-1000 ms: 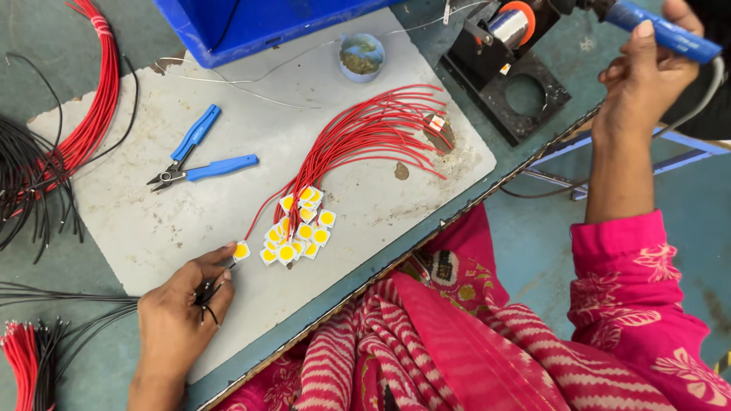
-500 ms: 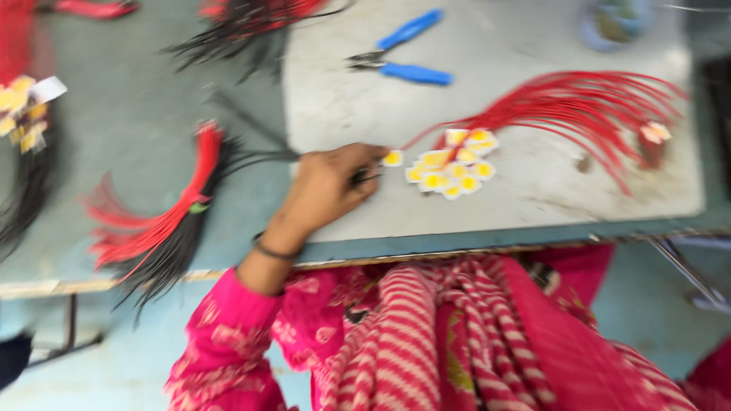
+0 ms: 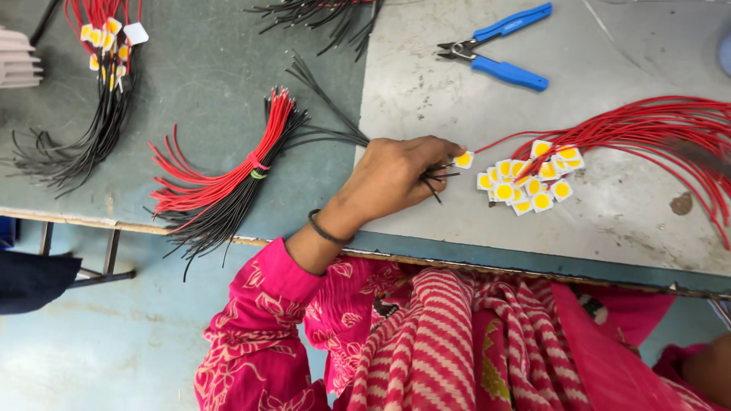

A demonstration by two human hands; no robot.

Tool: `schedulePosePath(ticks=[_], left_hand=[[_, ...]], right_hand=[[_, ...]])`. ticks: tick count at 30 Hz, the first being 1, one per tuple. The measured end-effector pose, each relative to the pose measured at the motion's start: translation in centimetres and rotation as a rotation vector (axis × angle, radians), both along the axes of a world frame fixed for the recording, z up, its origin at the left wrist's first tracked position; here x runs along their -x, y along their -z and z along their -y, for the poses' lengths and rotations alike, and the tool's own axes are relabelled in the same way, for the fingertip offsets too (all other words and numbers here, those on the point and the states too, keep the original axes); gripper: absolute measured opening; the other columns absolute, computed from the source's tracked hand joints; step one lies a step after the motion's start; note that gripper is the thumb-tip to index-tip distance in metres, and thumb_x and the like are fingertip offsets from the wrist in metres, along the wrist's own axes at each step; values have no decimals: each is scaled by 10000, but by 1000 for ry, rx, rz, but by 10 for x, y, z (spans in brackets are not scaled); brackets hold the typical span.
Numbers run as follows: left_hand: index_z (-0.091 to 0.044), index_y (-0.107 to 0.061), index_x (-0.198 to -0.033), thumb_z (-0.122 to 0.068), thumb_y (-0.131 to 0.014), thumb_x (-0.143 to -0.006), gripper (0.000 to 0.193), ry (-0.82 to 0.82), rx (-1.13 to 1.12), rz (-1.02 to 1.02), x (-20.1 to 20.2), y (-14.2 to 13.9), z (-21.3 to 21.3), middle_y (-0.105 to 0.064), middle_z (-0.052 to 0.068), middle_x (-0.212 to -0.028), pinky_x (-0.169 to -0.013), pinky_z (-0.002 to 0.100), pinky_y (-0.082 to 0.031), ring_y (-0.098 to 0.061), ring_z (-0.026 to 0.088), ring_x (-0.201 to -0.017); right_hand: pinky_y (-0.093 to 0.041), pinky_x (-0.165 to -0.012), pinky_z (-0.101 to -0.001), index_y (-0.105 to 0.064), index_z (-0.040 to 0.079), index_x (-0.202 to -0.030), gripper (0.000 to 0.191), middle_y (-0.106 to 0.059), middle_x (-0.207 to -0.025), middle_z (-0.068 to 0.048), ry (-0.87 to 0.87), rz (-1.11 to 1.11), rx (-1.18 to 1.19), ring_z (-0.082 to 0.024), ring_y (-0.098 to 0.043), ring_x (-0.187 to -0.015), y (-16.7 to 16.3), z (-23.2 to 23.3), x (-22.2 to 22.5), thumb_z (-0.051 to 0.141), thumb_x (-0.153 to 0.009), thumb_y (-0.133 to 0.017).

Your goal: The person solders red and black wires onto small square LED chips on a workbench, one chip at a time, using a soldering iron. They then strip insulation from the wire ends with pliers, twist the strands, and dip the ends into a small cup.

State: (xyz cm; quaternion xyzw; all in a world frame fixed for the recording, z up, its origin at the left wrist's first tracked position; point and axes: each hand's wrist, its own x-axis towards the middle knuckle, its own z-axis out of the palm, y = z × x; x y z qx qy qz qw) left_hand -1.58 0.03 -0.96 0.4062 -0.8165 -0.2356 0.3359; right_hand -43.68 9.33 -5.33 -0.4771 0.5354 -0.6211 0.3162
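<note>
Head view of a wiring bench [image 3: 228,68], with positions given relative to the left hand [image 3: 392,176]. The left hand lies palm down near the front edge of the grey work sheet [image 3: 624,221] that covers the right part of the bench; its fingers [image 3: 445,148] are curled closed on a few thin black wires [image 3: 335,129], whose short ends stick out just right of the fingertips while their long run trails up and left of the hand. Touching the fingertips on the right is one small square white chip with a yellow disc [image 3: 463,160], at the end of a red lead. Just right of that lies a cluster of like chips [image 3: 529,183], each on a red wire of the fanned red wire bundle [image 3: 655,129] that spreads toward the right edge. Above and right of the hand, well apart from it, blue-handled cutters [image 3: 495,46] rest on the sheet. Left of the hand a tied bundle of red and black wires [image 3: 228,183] lies on the green bench surface, reaching over its front edge. Far up and left, a black wire bundle with chips at its top [image 3: 103,91] lies apart. A black bangle [image 3: 324,228] circles the wrist below the hand, followed by a pink patterned sleeve [image 3: 259,320]. The right hand is not in view, so its fingers cannot be described.
</note>
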Motion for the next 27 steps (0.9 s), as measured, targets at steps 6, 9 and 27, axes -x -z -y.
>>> schedulePosePath(ticks=[6,9,27], left_hand=[[-85,-705,-1181,-105,-754,-825,360,7,-10,29,1,2,0,-742,29,-1042,-716,350,-577,-744,219,-853],[-88,-684,-1068,-121,-735,-856,220,31,76,55,1,3,1,-738,-12,-1217,-729,348,-575,-734,217,-899],[-80,-696,-1083,-179,-765,-832,279,24,77,85,4,8,3,-719,-23,-1209,-677,370,-558,-727,225,-859]], right_hand=[[-453,-595,-196,-610,-32,-1138,189,-656,-892,-88,-173,-75,-20,-83,-574,-636,-18,21,-36,123,-1156,-717],[-455,-596,-191,-613,-37,-1116,190,-659,-891,-89,-280,-175,-32,-79,-578,-635,-32,48,-52,120,-1156,-714],[-463,-570,-196,-696,-73,-1025,213,-672,-775,-93,-434,-448,40,-96,-611,-610,-78,84,-119,125,-1056,-768]])
